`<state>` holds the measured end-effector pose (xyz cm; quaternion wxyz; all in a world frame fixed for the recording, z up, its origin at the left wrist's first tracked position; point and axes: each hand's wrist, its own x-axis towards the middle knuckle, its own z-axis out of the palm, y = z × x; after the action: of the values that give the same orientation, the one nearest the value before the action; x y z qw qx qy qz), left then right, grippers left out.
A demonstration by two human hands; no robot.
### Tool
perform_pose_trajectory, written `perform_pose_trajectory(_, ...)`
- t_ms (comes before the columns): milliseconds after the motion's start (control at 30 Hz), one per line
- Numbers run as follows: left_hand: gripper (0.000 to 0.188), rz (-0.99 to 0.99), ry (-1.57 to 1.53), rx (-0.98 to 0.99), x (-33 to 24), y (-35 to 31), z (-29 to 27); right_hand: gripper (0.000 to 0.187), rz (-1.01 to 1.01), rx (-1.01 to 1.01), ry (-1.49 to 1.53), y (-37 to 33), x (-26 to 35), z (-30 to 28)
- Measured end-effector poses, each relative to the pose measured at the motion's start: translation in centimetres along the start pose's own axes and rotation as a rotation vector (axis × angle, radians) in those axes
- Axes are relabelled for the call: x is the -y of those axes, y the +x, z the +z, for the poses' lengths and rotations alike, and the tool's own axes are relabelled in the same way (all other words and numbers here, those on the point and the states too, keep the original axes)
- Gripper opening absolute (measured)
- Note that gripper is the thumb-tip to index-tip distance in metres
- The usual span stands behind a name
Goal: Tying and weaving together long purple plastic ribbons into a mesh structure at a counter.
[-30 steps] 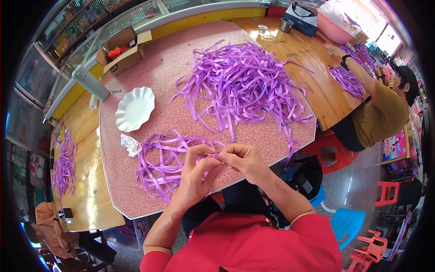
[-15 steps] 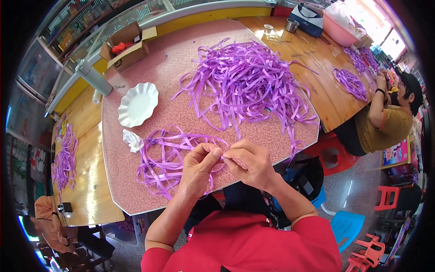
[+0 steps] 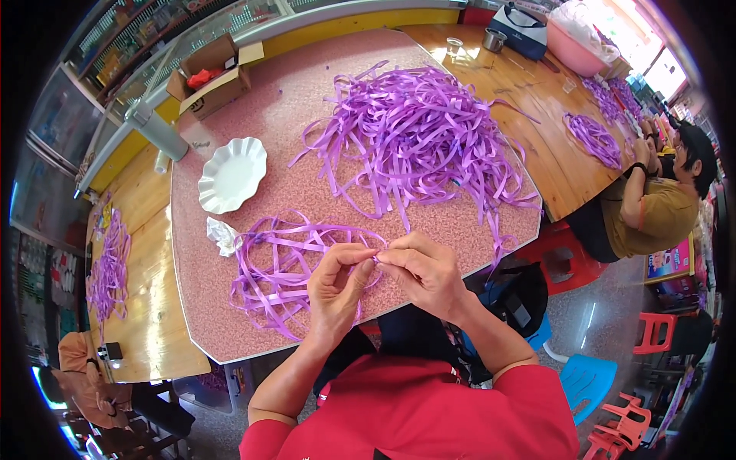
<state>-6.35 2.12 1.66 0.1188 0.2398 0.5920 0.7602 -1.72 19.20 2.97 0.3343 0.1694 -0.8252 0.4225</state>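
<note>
My left hand (image 3: 337, 285) and my right hand (image 3: 429, 276) meet over the near edge of the pink speckled table (image 3: 307, 169). Thumb and fingers of each are pinched together, fingertips almost touching. Between them is a bit of purple ribbon (image 3: 376, 259), mostly covered by the fingers. From there the ribbon seems to run back into a loose tangle of purple ribbons (image 3: 264, 268) beside and under my left hand. Farther off, a large heap of purple ribbons (image 3: 414, 138) covers the far right of the table, some strands hanging over its edge.
Left of the heap lie a white scalloped plate (image 3: 232, 175) and crumpled white tissue (image 3: 222, 236). A grey-green bottle (image 3: 157, 130) and an open cardboard box (image 3: 215, 84) stand behind. Co-workers sit at wooden tables on both sides; a blue chair (image 3: 586, 387) is at the lower right.
Both hands stay together in nearly the same spot. The left fingers have straightened a little toward the right ones, and the right fingertips have shifted slightly. The ribbons lie about as before.
</note>
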Motion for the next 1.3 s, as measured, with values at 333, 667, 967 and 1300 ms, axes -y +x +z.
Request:
perform_pose_trajectory(333, 0.032, 0.225, 0.098, -0.175, 2.0, 0.1, 1.5, 0.008, 0.376, -0.048, 0.206, -0.2, 1.3, 0.7)
perform_pose_trajectory(667, 0.030, 0.133, 0.028, -0.097, 2.1, -0.2, 0.5, 0.003, 0.388, 0.019, 0.247, 0.4, 1.2, 0.4)
perform_pose_trajectory(967, 0.023, 0.217, 0.211, -0.039, 1.8, 0.2, -0.7, 0.012, 0.766, 0.070, 0.758, 0.0, 0.6, 1.2)
perform_pose_trajectory(1300, 0.031, 0.467, 0.567, -0.043, -0.3, 0.9, -0.5, 0.017, 0.948, 0.037, 0.953, 0.1, 0.8, 0.4)
